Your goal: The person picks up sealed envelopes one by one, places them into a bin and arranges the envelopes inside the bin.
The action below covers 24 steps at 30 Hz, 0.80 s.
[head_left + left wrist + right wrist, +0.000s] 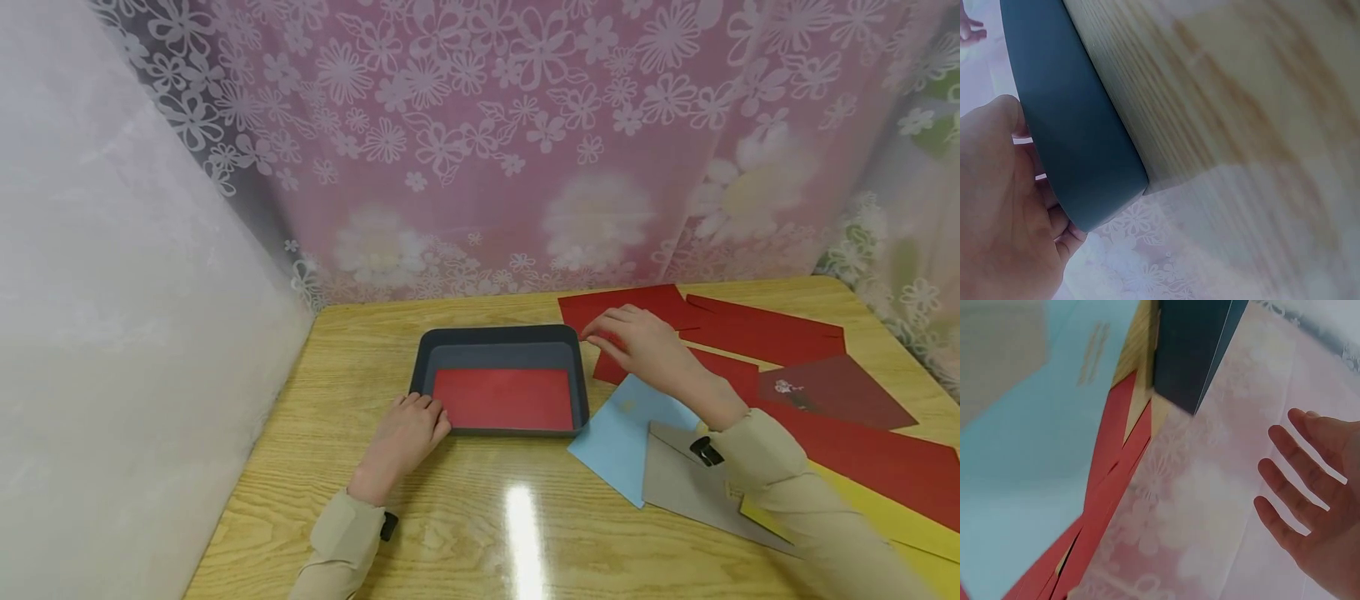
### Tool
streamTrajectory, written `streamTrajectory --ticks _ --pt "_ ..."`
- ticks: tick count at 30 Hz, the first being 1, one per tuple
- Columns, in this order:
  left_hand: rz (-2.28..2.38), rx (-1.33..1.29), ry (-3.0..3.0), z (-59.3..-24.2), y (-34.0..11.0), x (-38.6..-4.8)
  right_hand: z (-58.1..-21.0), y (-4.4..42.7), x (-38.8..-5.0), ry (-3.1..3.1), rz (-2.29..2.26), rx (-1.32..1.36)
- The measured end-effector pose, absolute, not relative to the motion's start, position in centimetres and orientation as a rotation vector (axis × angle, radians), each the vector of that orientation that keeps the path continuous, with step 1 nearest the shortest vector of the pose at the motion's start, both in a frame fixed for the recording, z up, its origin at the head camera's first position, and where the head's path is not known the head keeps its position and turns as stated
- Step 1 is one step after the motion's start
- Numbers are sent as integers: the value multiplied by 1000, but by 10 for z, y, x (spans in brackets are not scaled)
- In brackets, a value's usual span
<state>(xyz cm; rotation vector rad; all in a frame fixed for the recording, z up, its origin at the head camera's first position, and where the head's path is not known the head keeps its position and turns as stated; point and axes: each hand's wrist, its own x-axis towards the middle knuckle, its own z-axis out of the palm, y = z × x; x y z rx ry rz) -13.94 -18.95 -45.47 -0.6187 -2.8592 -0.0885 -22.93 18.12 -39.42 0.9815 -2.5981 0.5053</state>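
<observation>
A dark grey rectangular tray (507,335) stands on the wooden table, with a flat red envelope (502,400) lying inside toward its near side. At the tray's near left corner, my left hand (408,429) holds the rim. In the left wrist view, the fingers of that left hand (1007,200) bend over the edge of the tray wall (1075,119). My right hand (648,346) hovers just right of the tray, over red envelopes (622,306). Seen from the right wrist, the right hand (1319,481) has its fingers extended and apart, holding nothing.
Right of the tray, a light blue envelope (618,437) overlaps a grey one (675,479). Further right lie several red envelopes, a dark maroon one (840,390) with a white flower print, and yellow ones (885,508). A floral curtain (480,167) hangs behind the table.
</observation>
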Motion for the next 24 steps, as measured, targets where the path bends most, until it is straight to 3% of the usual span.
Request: streamTrajectory --ticks 24 --pt "-136 -638 -2855 -457 -190 -142 -371 323 -155 -2703 322 566"
